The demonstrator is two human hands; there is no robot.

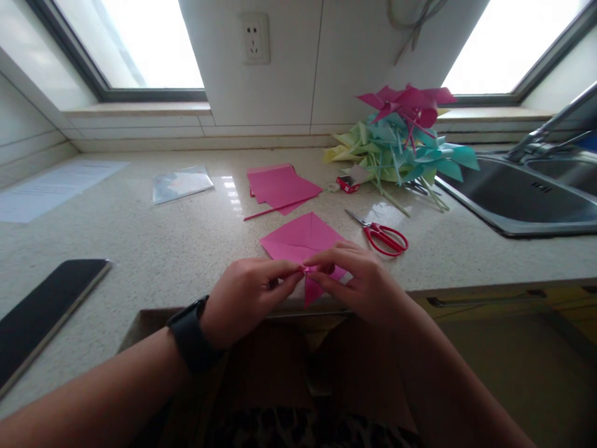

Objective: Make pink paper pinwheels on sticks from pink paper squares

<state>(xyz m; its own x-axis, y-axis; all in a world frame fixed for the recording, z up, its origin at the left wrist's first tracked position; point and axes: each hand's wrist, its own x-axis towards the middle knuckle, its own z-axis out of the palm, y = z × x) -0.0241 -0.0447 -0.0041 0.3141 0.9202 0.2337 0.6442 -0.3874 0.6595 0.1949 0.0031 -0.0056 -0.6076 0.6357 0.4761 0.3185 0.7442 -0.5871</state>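
Observation:
A creased pink paper square (305, 233) lies at the counter's front edge, with one pointed piece hanging toward me. My left hand (254, 283) is closed in a pinch, thumb and forefinger meeting at the paper's near part. From the other side my right hand (352, 274) pinches the same spot, its fingers covering the paper's right part. Whether something small is also between the fingertips I cannot make out. Red-handled scissors (380, 235) rest just beyond my right hand, blades pointing away to the left.
More pink paper sheets (277, 186) and a thin pink stick (280, 208) lie farther back. Paper pinwheels (396, 137) are heaped by the sink (522, 193), near a small red box (347, 183). To the left are a dark phone-like slab (46, 311), a clear packet (181, 185) and a printed sheet (51, 186).

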